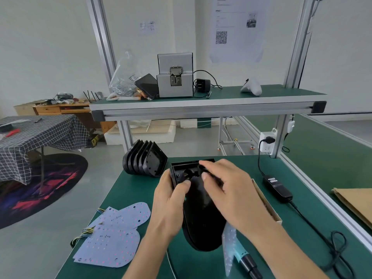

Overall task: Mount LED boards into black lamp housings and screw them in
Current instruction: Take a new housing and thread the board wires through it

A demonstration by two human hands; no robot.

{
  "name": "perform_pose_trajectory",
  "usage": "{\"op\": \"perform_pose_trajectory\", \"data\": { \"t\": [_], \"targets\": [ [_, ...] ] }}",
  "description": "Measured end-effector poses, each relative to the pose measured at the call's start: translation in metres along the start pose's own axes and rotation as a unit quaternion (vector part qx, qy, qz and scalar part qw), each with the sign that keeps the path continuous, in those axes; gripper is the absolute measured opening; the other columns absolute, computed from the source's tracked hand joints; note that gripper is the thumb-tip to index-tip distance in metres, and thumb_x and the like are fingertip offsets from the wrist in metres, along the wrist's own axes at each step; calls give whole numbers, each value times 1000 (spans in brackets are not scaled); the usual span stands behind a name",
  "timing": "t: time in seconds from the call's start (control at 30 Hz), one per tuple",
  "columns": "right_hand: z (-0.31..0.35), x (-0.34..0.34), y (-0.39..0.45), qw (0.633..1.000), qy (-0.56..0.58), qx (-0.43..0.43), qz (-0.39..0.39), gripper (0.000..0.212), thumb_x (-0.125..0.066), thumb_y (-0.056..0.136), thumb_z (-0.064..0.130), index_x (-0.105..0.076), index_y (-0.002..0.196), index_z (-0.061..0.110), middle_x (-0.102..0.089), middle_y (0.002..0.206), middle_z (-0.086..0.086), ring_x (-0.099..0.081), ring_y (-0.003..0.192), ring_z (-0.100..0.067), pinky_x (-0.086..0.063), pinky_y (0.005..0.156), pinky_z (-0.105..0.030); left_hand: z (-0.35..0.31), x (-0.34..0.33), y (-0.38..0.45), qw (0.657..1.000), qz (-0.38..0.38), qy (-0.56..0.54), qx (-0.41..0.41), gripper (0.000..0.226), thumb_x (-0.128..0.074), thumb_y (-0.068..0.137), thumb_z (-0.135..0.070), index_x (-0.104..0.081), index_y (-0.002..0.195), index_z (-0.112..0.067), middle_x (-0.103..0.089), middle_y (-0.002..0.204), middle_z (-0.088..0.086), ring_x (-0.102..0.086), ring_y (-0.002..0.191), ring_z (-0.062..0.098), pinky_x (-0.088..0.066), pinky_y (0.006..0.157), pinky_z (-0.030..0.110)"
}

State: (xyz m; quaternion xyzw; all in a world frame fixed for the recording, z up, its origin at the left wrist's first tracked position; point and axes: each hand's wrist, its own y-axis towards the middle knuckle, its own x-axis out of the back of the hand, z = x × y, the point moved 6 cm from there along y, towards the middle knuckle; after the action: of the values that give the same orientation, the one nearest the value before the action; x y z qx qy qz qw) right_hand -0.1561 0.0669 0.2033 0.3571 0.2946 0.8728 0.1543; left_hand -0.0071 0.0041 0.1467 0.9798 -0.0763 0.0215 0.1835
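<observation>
Both hands hold one black lamp housing [198, 214] above the green bench [141, 198]: the left hand [171, 200] grips its left edge, thumb curled over the rim, and the right hand [227, 190] pinches a small black part at its upper end. A stack of housings [144, 160] stands behind, LED boards [114, 232] lie at left, and one board [229, 248] leans by the screwdriver [246, 261]
</observation>
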Motion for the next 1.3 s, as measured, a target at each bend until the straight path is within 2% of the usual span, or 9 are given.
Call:
{"op": "perform_pose_trajectory", "data": {
  "t": [0.07, 0.2, 0.33, 0.57, 0.77, 0.9, 1.0, 1.2, 1.3],
  "targets": [
    [2, -10, 0, 1000, -5, 3, 23, 31, -65, 102, 17, -69, 132, 20, -68, 107, 9, -65, 97, -6, -51, 89, -26, -5, -1, -1, 1000, 3, 2, -17, 28, -54, 86, -41, -69, 107, -30, -75, 101, -3, -68, 95, 17, -52, 84, 39],
    [-2, -17, -1, 997, 48, -48, 23, 29, -68, 99, 24, -52, 120, 35, -72, 99, 17, -67, 92, -5, -52, 77, -22, -7, -4, -3, 1000, 1, -9, -19, 28, -54, 87, -40, -69, 110, -32, -76, 105, -3, -69, 99, 20, -53, 88, 44],
    [3, -20, 1, 1000, 17, -16, -1, 15, -72, 94, 22, -66, 107, 26, -71, 97, 16, -68, 90, -7, -54, 76, -31, -12, -4, -6, 999, -3, 4, -38, 22, -53, 86, -39, -66, 101, -29, -72, 92, -5, -63, 87, 18, -54, 82, 48],
    [16, -22, 10, 995, -69, 44, 51, 17, -60, 102, 27, -66, 93, 14, -67, 87, 0, -63, 81, -29, -51, 71, -46, -24, 0, -14, 995, -23, 61, -80, 11, -50, 80, -39, -53, 81, -28, -57, 76, -11, -50, 72, 13, -40, 66, 26],
    [14, -26, 5, 988, -101, 64, 101, 14, -57, 97, 20, -62, 86, 13, -53, 78, 0, -55, 72, -30, -49, 67, -48, -30, -2, -19, 983, -10, 138, -121, 10, -52, 79, -34, -52, 87, -39, -59, 83, -13, -56, 79, 12, -38, 66, 16],
    [1, -30, 8, 991, -14, 30, 126, 21, -61, 99, 9, -74, 113, 16, -71, 103, 2, -64, 96, -13, -50, 85, -24, -25, -2, -15, 995, -6, 57, -84, 19, -53, 76, -36, -61, 93, -33, -66, 86, -8, -60, 81, 16, -49, 71, 29],
    [-5, -25, 7, 997, 34, -17, 74, 21, -68, 96, 11, -73, 111, 26, -74, 102, 17, -66, 96, 2, -44, 81, -7, -27, -2, -15, 996, -5, 33, -81, 23, -54, 78, -35, -63, 98, -29, -68, 88, -4, -62, 83, 21, -54, 74, 37],
    [-11, -20, 0, 993, 67, -89, -35, 8, -81, 89, 27, -75, 89, 32, -73, 86, 26, -69, 83, 4, -45, 69, -7, -35, -3, -16, 995, -16, 41, -92, 22, -55, 78, -34, -63, 97, -28, -69, 88, -2, -63, 85, 25, -55, 78, 53],
    [-1, -19, 0, 995, 55, -69, -51, 7, -76, 92, 26, -77, 96, 31, -75, 88, 19, -69, 85, -4, -52, 73, -21, -40, -3, -16, 994, -22, 39, -96, 23, -55, 76, -35, -61, 97, -27, -68, 87, 0, -62, 84, 29, -54, 77, 55]
  ]
}}
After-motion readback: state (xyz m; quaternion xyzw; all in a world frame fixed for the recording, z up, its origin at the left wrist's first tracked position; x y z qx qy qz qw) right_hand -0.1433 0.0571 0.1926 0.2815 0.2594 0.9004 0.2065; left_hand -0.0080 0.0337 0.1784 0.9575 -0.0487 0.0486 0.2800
